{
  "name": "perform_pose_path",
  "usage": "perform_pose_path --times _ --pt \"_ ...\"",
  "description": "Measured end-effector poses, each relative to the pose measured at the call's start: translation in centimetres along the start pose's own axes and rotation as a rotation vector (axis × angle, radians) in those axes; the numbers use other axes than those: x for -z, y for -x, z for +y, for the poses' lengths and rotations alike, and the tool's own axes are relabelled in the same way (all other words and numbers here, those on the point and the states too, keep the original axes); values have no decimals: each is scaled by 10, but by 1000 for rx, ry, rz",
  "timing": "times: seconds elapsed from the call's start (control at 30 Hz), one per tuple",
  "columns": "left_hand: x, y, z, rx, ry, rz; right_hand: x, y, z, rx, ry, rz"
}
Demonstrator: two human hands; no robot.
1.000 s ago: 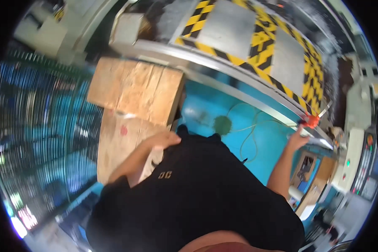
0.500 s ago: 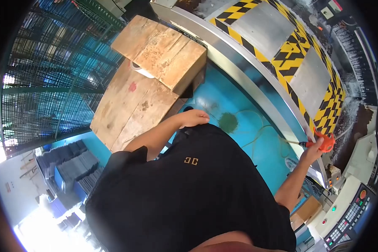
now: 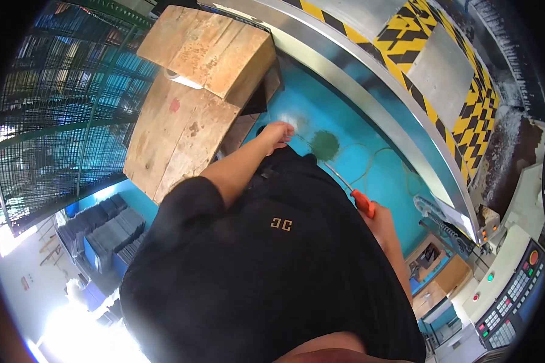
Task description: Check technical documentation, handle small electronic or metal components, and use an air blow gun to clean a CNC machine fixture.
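Left hand (image 3: 277,134) loosely curled at the hip, empty, near stacked weathered wooden pallets (image 3: 188,109) over the teal floor (image 3: 345,151). Slim tool with an orange plastic handle and thin metal shaft (image 3: 351,192) clasped in right hand (image 3: 378,219), mostly hidden behind the black shirt (image 3: 272,266). Long axis diagonal, shaft aimed up-left.

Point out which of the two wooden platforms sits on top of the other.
The smaller, thicker wooden block at the far end lies on the longer wooden platform, which reaches back toward the person's left hand.
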State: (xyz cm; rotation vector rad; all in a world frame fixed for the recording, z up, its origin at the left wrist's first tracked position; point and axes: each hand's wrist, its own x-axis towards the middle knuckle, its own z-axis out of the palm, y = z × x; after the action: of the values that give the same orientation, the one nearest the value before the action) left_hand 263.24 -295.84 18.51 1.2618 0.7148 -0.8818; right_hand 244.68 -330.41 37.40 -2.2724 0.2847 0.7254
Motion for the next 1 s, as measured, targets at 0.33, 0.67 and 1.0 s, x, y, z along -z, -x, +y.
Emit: perform_pose_path --times 0.33,0.67,1.0 --pt "109 3 -81 87 -814 80 -73 -27 112 -378 402 -190" --pt "8 -32 74 -113 -90 -306 121 -21 -57 54 52 121" --pt "43 -112 82 -516 -1334 -477 253 69 133 -688 213 861"
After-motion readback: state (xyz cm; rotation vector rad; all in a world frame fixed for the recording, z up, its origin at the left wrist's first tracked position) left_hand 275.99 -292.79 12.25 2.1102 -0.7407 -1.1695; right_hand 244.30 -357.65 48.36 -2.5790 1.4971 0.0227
